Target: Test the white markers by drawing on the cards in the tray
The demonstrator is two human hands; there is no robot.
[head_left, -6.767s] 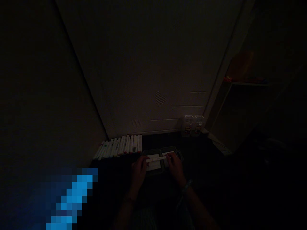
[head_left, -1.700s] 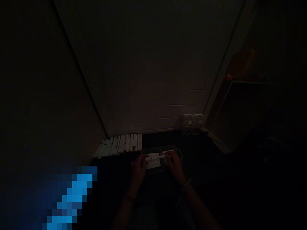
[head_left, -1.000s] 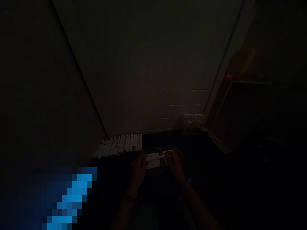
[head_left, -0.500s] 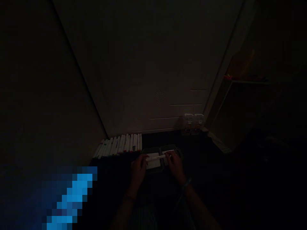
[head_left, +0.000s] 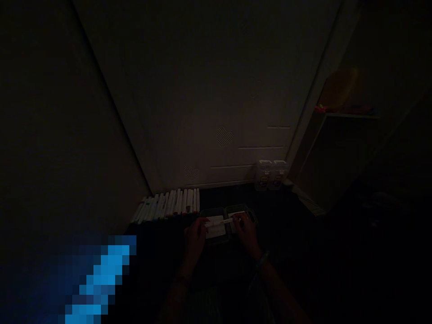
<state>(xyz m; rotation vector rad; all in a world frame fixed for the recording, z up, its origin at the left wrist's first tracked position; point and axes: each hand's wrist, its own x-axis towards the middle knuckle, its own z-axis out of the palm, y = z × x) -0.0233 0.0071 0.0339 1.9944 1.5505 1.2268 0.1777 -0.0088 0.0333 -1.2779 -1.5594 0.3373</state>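
Observation:
The scene is very dark. My left hand and my right hand hold the two ends of a white marker pen, fingers pinched on it. The pen lies crosswise above a dark two-part plastic tray with white paper or pens in it. To the left of the tray a row of several white marker pens lies side by side on the dark floor.
A pale cupboard door with a heart-shaped cut-out rises behind the tray. Two small clear bottles stand at its foot on the right. A white shelf unit is at the right. A blurred blue patch is at lower left.
Almost nothing has shifted; both hands have stayed on the pen above the tray, with only slight camera sway.

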